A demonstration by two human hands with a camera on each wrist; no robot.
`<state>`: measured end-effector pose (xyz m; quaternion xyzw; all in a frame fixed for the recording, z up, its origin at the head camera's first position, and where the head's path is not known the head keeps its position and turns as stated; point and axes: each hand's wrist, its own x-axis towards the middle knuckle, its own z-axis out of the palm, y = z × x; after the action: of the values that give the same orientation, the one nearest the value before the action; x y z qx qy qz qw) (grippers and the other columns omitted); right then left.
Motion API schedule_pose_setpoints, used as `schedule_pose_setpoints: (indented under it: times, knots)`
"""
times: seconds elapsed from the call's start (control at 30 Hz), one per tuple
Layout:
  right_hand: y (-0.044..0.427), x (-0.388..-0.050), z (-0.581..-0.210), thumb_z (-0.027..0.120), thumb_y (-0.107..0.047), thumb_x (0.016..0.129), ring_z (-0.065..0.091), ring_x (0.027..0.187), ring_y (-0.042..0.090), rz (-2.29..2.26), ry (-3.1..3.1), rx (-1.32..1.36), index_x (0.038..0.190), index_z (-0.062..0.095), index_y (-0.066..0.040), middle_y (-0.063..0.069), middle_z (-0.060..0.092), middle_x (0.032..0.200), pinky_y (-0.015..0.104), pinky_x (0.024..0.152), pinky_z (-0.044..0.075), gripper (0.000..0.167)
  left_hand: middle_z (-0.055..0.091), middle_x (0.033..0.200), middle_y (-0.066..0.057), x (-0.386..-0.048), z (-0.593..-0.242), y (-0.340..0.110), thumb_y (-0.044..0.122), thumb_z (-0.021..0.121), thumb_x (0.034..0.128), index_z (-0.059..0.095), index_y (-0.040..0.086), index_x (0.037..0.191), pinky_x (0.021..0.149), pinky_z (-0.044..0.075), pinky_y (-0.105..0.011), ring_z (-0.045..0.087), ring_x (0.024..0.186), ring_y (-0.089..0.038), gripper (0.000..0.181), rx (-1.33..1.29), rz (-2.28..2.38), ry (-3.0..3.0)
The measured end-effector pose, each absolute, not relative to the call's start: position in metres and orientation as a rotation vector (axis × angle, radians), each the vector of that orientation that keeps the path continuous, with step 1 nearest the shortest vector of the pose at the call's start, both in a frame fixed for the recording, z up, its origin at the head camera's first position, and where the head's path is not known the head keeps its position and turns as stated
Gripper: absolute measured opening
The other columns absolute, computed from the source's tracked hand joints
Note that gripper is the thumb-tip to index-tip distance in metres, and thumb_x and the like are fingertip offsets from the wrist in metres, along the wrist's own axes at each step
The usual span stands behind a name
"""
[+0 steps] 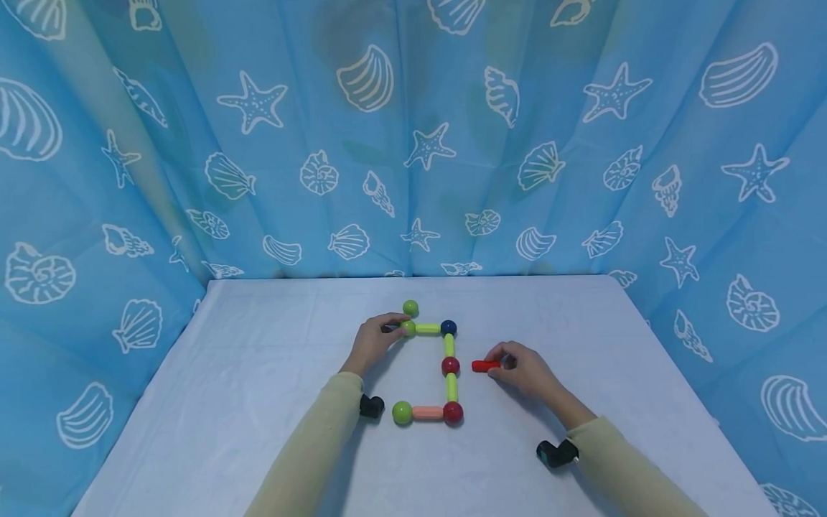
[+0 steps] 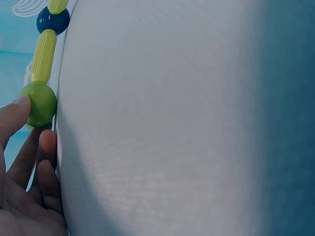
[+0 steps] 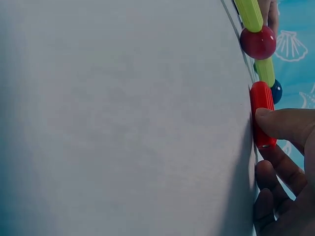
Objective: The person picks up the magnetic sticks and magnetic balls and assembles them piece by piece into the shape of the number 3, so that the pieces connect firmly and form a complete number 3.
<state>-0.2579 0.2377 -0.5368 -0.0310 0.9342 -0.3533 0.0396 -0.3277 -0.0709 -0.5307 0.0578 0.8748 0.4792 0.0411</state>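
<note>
Balls and rods lie joined in an angular chain. My left hand pinches the green ball at its far left end. From there a yellow-green rod leads to a dark blue ball. Another yellow-green rod runs down to a dark red ball; a third links that to a second dark red ball. A salmon rod ends at a near green ball. My right hand holds a red rod between thumb and fingers, apart from the middle red ball.
Just behind my left fingertips sits a separate green ball. A white cloth covers the table. Blue curtains with shell and starfish prints hang behind it and at both sides. Dark wrist devices sit under both sleeves.
</note>
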Motion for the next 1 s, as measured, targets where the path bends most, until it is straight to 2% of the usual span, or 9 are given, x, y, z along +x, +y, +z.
schedule_pose_setpoints:
  times: [0.67, 1.0]
  knots:
    - [0.239, -0.256, -0.543, 0.078, -0.007, 0.086, 0.054, 0.088, 0.020, -1.116, 2.876, -0.138, 0.111, 0.068, -0.014, -0.001, 0.063, 0.100, 0.032, 0.076, 0.050, 0.027, 0.067, 0.130, -0.001, -0.329, -0.533, -0.071, 0.022, 0.070, 0.0979, 0.073, 0.024, 0.124, 0.105, 0.045, -0.045, 0.059, 0.123, -0.024, 0.026, 0.175, 1.455, 2.694]
    - [0.228, -0.260, -0.530, 0.079, -0.012, 0.088, 0.057, 0.093, 0.021, -1.168, 2.885, -0.145, 0.112, 0.069, -0.017, 0.000, 0.065, 0.107, 0.032, 0.078, 0.053, 0.027, 0.066, 0.132, -0.002, -0.328, -0.532, -0.070, 0.022, 0.070, 0.0977, 0.073, 0.024, 0.124, 0.106, 0.045, -0.046, 0.058, 0.125, -0.025, 0.026, 0.171, 1.466, 2.683]
